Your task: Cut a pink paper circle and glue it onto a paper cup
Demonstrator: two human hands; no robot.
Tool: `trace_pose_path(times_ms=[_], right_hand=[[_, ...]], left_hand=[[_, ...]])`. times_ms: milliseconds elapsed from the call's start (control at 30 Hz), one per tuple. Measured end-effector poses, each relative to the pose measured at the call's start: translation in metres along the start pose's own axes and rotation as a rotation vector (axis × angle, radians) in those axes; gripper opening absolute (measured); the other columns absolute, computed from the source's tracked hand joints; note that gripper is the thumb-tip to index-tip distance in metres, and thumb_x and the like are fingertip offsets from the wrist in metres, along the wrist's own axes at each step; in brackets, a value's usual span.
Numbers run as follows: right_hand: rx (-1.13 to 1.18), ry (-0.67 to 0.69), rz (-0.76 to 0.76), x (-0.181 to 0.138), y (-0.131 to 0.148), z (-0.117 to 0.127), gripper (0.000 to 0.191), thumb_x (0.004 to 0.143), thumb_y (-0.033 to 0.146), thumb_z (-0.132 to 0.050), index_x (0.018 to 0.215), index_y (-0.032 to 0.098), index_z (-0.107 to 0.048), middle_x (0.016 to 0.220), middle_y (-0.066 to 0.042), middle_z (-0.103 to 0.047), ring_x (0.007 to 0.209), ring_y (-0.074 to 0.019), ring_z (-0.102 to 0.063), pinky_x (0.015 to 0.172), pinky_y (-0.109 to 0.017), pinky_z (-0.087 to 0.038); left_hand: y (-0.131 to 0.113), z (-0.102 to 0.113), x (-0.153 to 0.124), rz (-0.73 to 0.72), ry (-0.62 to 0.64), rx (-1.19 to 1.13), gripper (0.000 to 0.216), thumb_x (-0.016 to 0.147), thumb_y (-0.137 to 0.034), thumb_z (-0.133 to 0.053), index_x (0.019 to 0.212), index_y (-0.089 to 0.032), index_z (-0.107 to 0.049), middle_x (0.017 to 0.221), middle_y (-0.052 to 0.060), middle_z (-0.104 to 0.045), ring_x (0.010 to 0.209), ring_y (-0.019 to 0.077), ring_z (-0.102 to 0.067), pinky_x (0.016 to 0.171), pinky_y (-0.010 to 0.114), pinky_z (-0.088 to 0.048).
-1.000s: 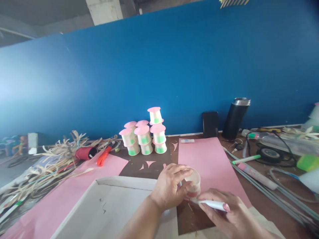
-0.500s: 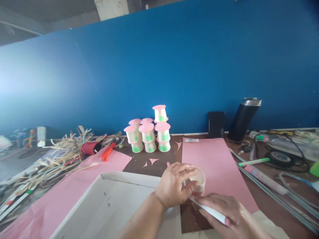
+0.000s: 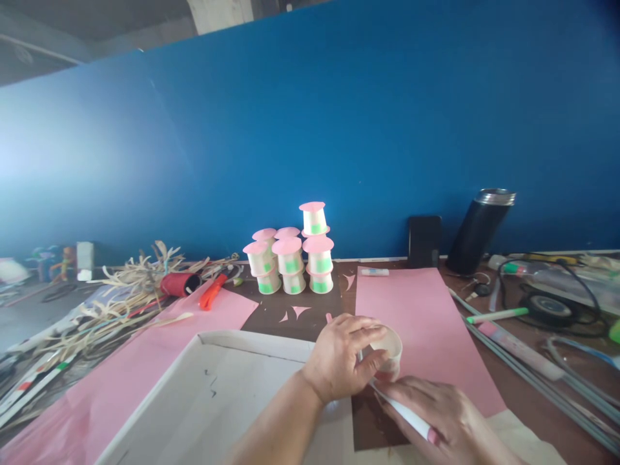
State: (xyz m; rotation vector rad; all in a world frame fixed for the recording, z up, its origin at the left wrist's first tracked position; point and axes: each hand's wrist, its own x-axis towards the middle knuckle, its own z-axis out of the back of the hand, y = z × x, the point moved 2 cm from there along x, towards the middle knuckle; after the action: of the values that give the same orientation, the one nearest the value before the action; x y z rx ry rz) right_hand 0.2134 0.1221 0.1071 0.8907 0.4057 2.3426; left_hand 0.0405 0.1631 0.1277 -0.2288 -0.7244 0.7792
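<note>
White marker point(image 3: 407, 414) in grip, a person is working close over a pale cup point(image 3: 396, 352), which is standing mouth upward at the near left part of a pink sheet point(image 3: 411, 303) on a brown worktop point(image 3: 518, 394). Fingers of the left hand point(image 3: 339, 358) are curling around the cup's left side; whether the thumb is touching the wall, one cannot tell. Fingers of the right hand point(image 3: 448, 410) are pinching the marker, which is pointing toward the cup's base, its front end disappearing near the left thumb. Judging from that cramped meeting, the likeliest mishap is a slip: should the left hand loosen or the cup turn, the marker could be skidding off or nudging the cup askew. Thin-looking walls could be buckling if the left fingers are squeezing too hard. Farther back, pink-topped cups point(image 3: 293, 261) are standing in stacks; a hard knock to the worktop could be sending the highest tumbling. Beneath the left forearm, a white tray point(image 3: 256, 371) is lying within jostling reach.
</note>
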Motion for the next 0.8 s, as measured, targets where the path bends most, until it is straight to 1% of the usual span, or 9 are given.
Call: trace_pose_path(times_ms=[300, 467, 533, 700, 800], right_hand=[[-0.015, 0.051, -0.009, -0.003, -0.004, -0.004, 0.032, 0.090, 0.017, -0.049, 0.119, 0.023, -0.062, 0.079, -0.005, -0.071, 0.066, -0.0167, -0.068, 0.061, -0.023, -0.055], [-0.034, 0.097, -0.001, -0.006, -0.009, -0.006, 0.038, 0.089, 0.013, -0.048, 0.125, 0.023, -0.057, 0.091, -0.006, -0.072, 0.078, -0.0181, -0.070, 0.066, -0.025, -0.056], [-0.039, 0.103, 0.002, -0.007, -0.010, -0.007, 0.039, 0.089, 0.012, -0.048, 0.125, 0.023, -0.056, 0.095, -0.007, -0.072, 0.082, -0.0185, -0.070, 0.068, -0.026, -0.056], [-0.046, 0.138, -0.032, -0.007, -0.010, -0.008, 0.037, 0.089, 0.012, -0.046, 0.124, 0.022, -0.056, 0.094, -0.007, -0.072, 0.080, -0.0188, -0.070, 0.067, -0.027, -0.056], [-0.064, 0.129, -0.034, -0.007, -0.009, -0.008, 0.038, 0.089, 0.011, -0.045, 0.124, 0.022, -0.056, 0.096, -0.007, -0.072, 0.081, -0.0193, -0.070, 0.067, -0.027, -0.056]], left_hand=[[0.000, 0.000, 0.000, 0.008, 0.010, 0.007, 0.032, 0.088, -0.036, -0.052, 0.117, -0.023, -0.061, 0.121, 0.003, -0.063, 0.108, 0.0183, -0.058, 0.096, 0.035, -0.043], [0.001, -0.001, 0.000, 0.013, 0.017, 0.007, 0.033, 0.088, -0.036, -0.053, 0.117, -0.023, -0.061, 0.122, 0.003, -0.063, 0.108, 0.0186, -0.058, 0.095, 0.036, -0.044], [0.000, 0.000, 0.000, 0.009, 0.010, 0.009, 0.033, 0.088, -0.036, -0.052, 0.117, -0.023, -0.061, 0.122, 0.002, -0.063, 0.108, 0.0184, -0.058, 0.095, 0.036, -0.044], [0.000, 0.000, 0.000, 0.008, 0.010, 0.006, 0.032, 0.088, -0.036, -0.052, 0.117, -0.024, -0.061, 0.122, 0.003, -0.063, 0.108, 0.0192, -0.058, 0.095, 0.037, -0.044], [0.000, 0.000, 0.000, 0.010, 0.010, 0.010, 0.033, 0.088, -0.037, -0.052, 0.116, -0.024, -0.061, 0.121, 0.003, -0.064, 0.107, 0.0192, -0.059, 0.094, 0.037, -0.045]])
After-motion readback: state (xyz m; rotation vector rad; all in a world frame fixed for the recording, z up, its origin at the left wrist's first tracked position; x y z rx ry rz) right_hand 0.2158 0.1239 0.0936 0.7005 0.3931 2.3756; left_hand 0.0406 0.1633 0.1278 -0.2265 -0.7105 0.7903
